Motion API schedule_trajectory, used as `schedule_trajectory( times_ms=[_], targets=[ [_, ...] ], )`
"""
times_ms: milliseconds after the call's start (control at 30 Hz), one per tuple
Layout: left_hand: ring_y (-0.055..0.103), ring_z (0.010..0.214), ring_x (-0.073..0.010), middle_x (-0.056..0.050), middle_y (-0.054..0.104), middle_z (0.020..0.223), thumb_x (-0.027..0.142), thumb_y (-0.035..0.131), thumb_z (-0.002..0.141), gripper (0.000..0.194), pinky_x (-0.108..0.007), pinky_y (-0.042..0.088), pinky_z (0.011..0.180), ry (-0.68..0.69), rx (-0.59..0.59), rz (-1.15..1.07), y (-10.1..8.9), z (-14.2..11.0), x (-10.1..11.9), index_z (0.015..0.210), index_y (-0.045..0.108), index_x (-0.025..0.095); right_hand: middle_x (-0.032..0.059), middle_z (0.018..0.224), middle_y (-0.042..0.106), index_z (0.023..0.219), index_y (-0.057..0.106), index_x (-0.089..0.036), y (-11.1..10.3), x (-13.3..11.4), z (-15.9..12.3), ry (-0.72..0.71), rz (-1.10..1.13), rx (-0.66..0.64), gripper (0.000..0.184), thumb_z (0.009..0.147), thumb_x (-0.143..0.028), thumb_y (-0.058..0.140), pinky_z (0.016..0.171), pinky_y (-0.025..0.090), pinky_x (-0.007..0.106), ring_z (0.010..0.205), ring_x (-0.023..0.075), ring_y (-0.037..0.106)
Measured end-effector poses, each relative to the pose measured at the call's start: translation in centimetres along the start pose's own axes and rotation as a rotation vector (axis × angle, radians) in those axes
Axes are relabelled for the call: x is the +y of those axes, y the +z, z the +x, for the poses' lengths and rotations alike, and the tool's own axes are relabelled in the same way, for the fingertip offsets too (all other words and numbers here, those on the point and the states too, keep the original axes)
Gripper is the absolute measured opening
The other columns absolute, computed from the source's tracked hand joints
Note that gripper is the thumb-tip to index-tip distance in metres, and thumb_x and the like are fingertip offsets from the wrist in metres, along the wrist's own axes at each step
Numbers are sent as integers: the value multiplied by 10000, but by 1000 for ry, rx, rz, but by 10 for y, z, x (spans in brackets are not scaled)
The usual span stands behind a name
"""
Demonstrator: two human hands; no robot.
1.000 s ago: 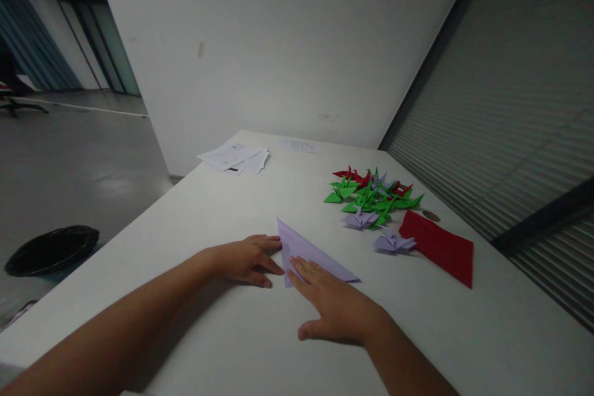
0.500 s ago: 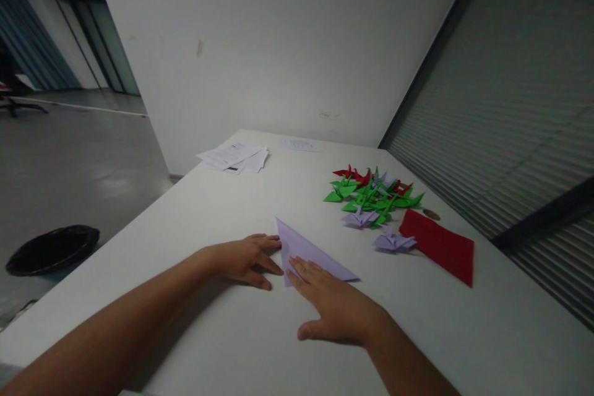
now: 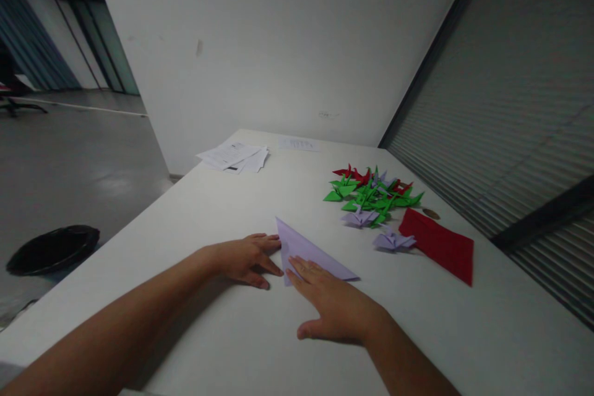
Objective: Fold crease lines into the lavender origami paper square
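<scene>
Nothing moved since the earlier frames: both hands and the paper lie as before, with only a very slight shift of the view.

At centre frame, a lilac sheet of paper folded into a flat triangle (image 3: 309, 252), lying on the white tabletop (image 3: 223, 210), its sharp tip pointing up-left. Left hand (image 3: 244, 258) palm down just left of the triangle, fingers stretched out flat, fingertips touching the triangle's left edge; nothing gripped, only pressed against. Right hand (image 3: 336, 308) palm down at lower centre, fingers spread and straight, fingertips resting on the triangle's lower part, thumb out to the left on the bare table; again nothing clasped, simply laid flat on the paper.

To the right of centre, a heap of small folded paper shapes in green, red and lilac (image 3: 371, 195). Just below the heap, a lone lilac folded paper flower (image 3: 393, 241), touching or nearly touching a flat red sheet of paper (image 3: 440, 246) further right. Beside the red sheet's upper corner, a small brown round thing (image 3: 431, 214), too small to make out. Toward upper centre, a loose stack of white printed papers (image 3: 234, 156) at the far table edge. At lower left, on the grey floor, a black round bin (image 3: 51, 249).
</scene>
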State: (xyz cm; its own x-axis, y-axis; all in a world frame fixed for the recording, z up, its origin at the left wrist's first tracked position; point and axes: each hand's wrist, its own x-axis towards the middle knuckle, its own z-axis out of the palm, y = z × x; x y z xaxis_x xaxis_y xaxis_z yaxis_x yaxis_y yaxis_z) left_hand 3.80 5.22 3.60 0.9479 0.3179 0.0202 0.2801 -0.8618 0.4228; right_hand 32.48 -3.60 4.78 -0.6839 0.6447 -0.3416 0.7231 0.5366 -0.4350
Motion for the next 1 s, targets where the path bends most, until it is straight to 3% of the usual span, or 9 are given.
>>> schedule_trajectory(
  times_ms=[633,1000],
  targets=[
    [360,1501,-432,-137,388,1644,527,717,889,477,-610,261,1221,28,40,0,2,0,-1,1325,712,332,99,1732,-17,1656,128,-163,-2,-4,-1,20,14,-9,1167,793,-614,771,1308,87,467,1602,326,36],
    [296,1530,-436,-133,311,1683,531,708,897,500,-636,224,1227,-6,1,-9,3,-1,-3,1357,687,338,104,1730,-11,1656,151,-179,-2,-3,-1,-4,27,-6,1166,777,-601,789,1304,100,479,1601,336,48]
  ],
)
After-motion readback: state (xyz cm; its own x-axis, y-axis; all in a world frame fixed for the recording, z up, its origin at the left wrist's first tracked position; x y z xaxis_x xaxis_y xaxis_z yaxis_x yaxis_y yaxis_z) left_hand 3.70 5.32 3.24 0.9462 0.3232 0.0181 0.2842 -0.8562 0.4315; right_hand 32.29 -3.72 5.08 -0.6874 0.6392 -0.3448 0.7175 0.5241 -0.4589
